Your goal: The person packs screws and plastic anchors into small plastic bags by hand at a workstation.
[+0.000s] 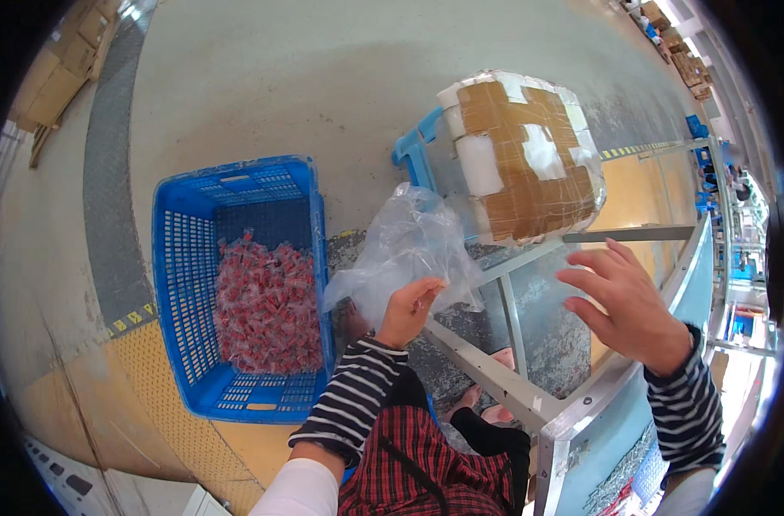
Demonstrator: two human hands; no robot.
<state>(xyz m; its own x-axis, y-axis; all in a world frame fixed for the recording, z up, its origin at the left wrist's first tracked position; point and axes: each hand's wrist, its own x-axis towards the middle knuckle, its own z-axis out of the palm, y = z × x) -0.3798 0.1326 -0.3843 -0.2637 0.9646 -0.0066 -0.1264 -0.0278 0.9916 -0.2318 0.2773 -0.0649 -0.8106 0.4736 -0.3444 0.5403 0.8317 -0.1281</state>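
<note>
My left hand (402,314) is in close with fingers pinched together, and what they've got is the near edge of a clear bag (409,245)! The bag hangs crumpled and loose in front of me, right between the blue crate (313,185) and the big taped box (529,163). Over on the other side, my right hand (591,284) is up in the air, fingers spread wide, nothing in it, well apart from the bag. To my left, the crate has a big heap of small red packets (267,310) in clear wrap, piled toward its near end. The bag's left side overlaps the crate's rim from here; whether they touch, I can't tell. Ahead stands the box, brown tape across its white wrapping, a blue stool (418,159) showing at its left. And down at lower right, the metal-edged desk (603,443) carries small silvery pieces (622,482)!
</note>
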